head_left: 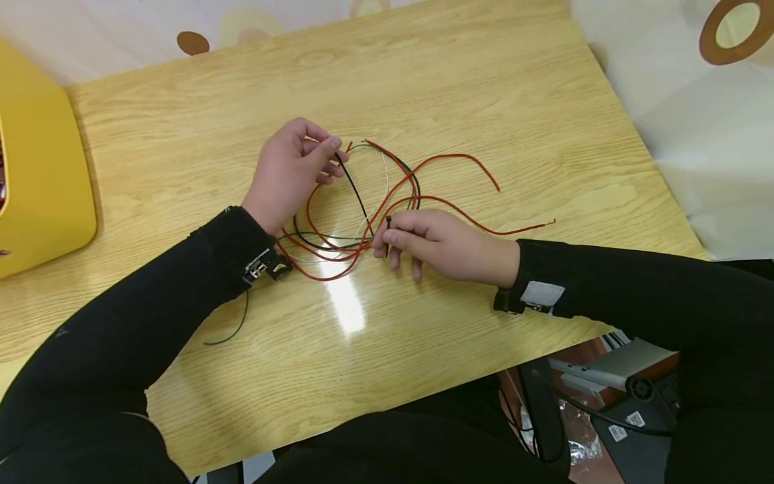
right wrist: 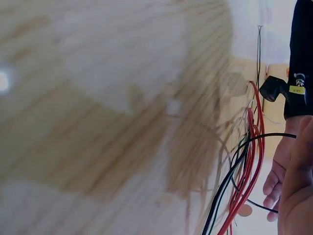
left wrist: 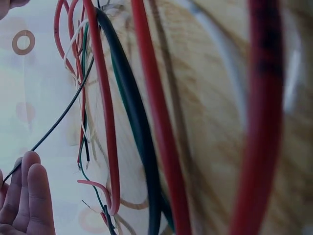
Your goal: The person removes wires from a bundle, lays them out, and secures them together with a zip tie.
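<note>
red wires (head_left: 459,158), black wire (head_left: 353,188), wood-grain table (head_left: 484,87)

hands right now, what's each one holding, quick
Left hand: pinching one end of the black wire.
Right hand: pinching the other end of the black wire, above the tangle of wires.

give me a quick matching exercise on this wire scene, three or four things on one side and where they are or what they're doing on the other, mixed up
Things:
1. left hand
2. right hand
3. yellow box
4. green wire end

Places or states:
A. at the table's left edge
B. pinches the black wire at its upper end
C. lies loose beside the left sleeve
D. pinches the black wire at its lower end

Pairs: 1-B, 2-D, 3-A, 4-C
</note>
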